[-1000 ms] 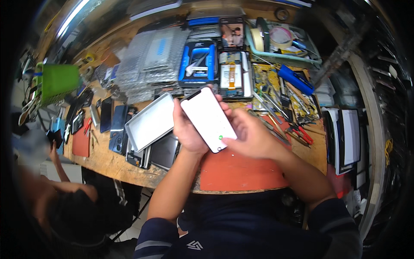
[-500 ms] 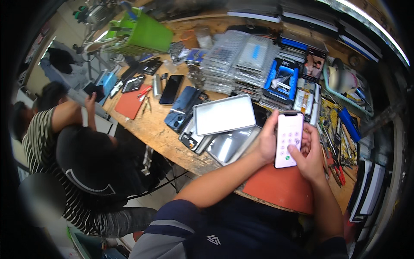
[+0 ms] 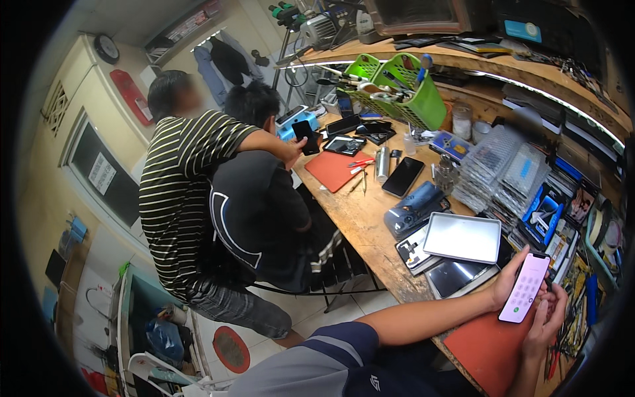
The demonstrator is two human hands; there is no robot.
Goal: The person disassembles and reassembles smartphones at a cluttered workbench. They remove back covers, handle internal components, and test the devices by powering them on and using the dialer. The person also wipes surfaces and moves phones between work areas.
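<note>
At the lower right, my left hand (image 3: 504,283) is wrapped along the side of a white-screened phone (image 3: 524,288) showing a number keypad. My right hand (image 3: 549,311) holds the phone's lower right side, its fingers curled and partly hidden. The phone is above a red mat (image 3: 477,351). Just left of it a shallow white metal tray (image 3: 462,235) lies on a phone part (image 3: 411,251) and a dark-screened tablet (image 3: 450,276). Small hand tools (image 3: 582,311) crowd the bench to the right of my hands.
Two co-workers (image 3: 182,185) (image 3: 261,208) are at the bench (image 3: 360,231) on the left, one holding a black phone (image 3: 303,134). Bubble-wrapped stacks (image 3: 489,169), green baskets (image 3: 410,92), scattered phones (image 3: 403,176) and a shelf (image 3: 463,56) fill the back. A chair (image 3: 145,370) stands behind me.
The view has swung up and left, bringing the co-workers and room into sight, with my hands now at the lower right. My right thumb has moved off the keypad.
</note>
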